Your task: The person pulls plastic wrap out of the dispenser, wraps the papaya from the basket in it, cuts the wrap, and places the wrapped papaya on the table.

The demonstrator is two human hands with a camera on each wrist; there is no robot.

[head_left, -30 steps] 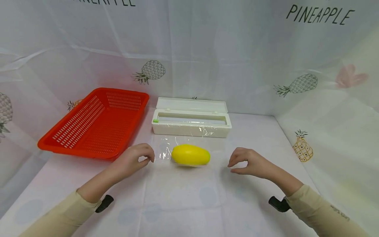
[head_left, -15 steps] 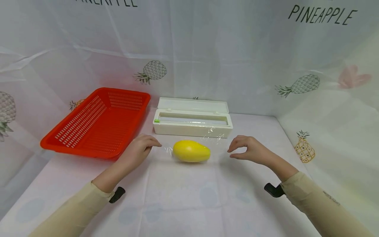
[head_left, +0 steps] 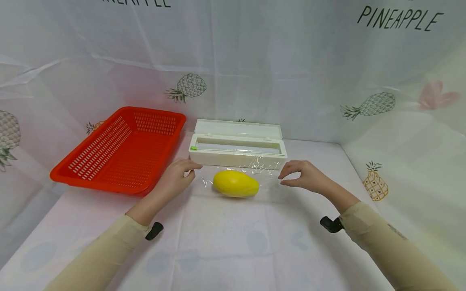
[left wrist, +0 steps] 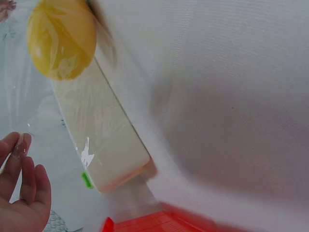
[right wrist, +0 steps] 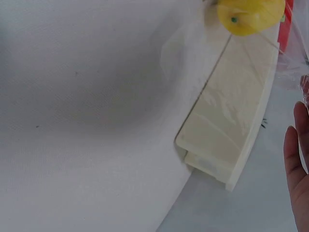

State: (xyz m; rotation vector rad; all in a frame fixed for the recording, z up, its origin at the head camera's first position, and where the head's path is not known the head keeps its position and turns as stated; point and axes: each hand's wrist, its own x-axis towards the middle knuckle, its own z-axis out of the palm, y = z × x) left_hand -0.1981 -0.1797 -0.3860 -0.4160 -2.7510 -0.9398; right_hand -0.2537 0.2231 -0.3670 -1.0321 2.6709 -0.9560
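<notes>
A yellow oval fruit (head_left: 236, 184), mango- or papaya-like, lies on its side between the hands. Clear cling film (head_left: 206, 180) spreads around it, glinting near both ends. My left hand (head_left: 174, 180) pinches the film's left end between thumb and fingers; the left wrist view shows shiny film at those fingertips (left wrist: 20, 145). On the other side, my right hand (head_left: 307, 178) pinches the film's right end. Behind the fruit stands a white cling film dispenser (head_left: 236, 157), lid raised and roll visible inside. Whether the film passes over or under the fruit is hard to tell.
A red plastic basket (head_left: 120, 153) stands at the left, close to my left forearm. A pale cloth covers the table (head_left: 225, 242), and a pineapple-print sheet (head_left: 276, 72) rises behind and at the right. A green slider (head_left: 194, 148) sits at the dispenser's left end.
Both hands have moved away from me, toward the dispenser, drawing the film along. The fruit has shifted and turned slightly, now sitting a little farther back.
</notes>
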